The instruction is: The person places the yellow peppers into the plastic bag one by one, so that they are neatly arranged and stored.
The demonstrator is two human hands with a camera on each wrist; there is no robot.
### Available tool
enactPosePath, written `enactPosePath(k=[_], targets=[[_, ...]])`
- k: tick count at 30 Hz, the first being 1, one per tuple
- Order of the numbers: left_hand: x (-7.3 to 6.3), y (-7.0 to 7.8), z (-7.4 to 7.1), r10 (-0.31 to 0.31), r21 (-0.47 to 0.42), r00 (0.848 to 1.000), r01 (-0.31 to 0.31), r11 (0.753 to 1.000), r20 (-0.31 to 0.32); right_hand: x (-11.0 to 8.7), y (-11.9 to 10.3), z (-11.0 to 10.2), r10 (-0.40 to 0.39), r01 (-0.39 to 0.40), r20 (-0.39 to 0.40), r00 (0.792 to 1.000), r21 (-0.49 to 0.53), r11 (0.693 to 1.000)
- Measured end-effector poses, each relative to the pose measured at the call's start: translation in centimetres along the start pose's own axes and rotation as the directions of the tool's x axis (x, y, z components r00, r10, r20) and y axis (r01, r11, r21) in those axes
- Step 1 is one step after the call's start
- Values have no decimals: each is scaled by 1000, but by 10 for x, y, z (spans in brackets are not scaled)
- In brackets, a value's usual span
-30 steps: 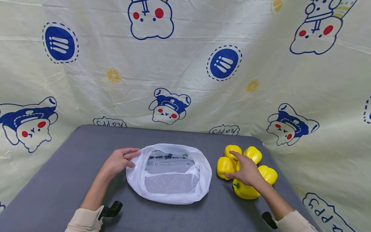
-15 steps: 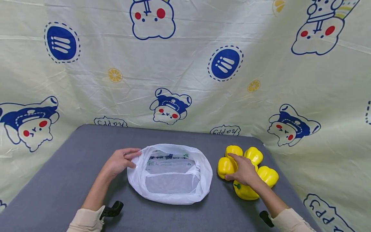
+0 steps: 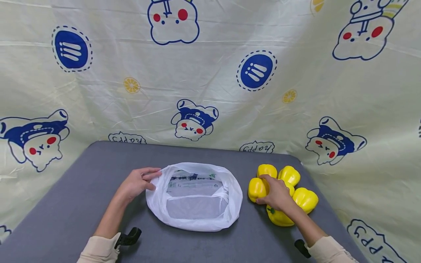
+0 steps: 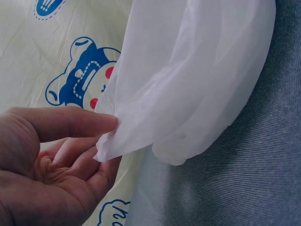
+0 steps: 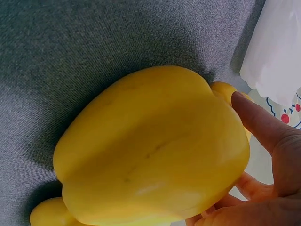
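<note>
Head view: a white plastic bag point(image 3: 197, 224) sits on a grey table point(image 3: 75, 197), its mouth spread wide and facing up, with dark print showing inside. At the bag's left side, the left hand point(image 3: 135, 184) holds the rim. To the right of the bag, near it, six yellow bell peppers point(image 3: 306, 199) are grouped; one among them is mostly covered by the right hand point(image 3: 279, 195), which curls its thumb and fingers around the leftmost bell pepper point(image 3: 257, 189), the one closest to the bag. Beyond the bag hangs a pale curtain point(image 3: 148, 69) printed with blue bear figures and orange slices.

Left wrist view: the left hand's thumb lies against the near face of the bag's loose edge and the fingers lie behind it, pinching the thin film.

Right wrist view: a foreground bell pepper point(image 5: 150, 150) hides most of the right hand's fingers. The thumb tip touches a bell pepper behind it, on the side toward the bag; how firmly the hand grips, I cannot tell.
</note>
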State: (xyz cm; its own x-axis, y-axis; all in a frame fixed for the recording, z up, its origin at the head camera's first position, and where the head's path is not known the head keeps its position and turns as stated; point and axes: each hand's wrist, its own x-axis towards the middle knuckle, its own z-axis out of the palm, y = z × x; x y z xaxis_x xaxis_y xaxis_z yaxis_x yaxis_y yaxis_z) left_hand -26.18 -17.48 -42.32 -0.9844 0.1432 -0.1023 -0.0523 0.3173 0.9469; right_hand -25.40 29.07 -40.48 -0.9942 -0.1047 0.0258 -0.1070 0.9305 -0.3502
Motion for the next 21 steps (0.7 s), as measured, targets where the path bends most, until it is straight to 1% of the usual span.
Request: enactPosePath(k=[7,12,16,21], targets=[[0,0,2,4,-11,1000,-4,1000,7,0,-1,-1,-14,14,-22,1000,7,1000],[2,0,2,6,-3,1000,-6,1000,-5,0,-4,-3,-25,25,-49,998,10,1000],[2,0,1,1,11,1000,-1,1000,-11,1,-12,-8,-38,40,-72,997,16,999],[1,1,2,4,11,1000,-4,1000,-7,4,-27,-21,-66,70,-103,992,31,997]])
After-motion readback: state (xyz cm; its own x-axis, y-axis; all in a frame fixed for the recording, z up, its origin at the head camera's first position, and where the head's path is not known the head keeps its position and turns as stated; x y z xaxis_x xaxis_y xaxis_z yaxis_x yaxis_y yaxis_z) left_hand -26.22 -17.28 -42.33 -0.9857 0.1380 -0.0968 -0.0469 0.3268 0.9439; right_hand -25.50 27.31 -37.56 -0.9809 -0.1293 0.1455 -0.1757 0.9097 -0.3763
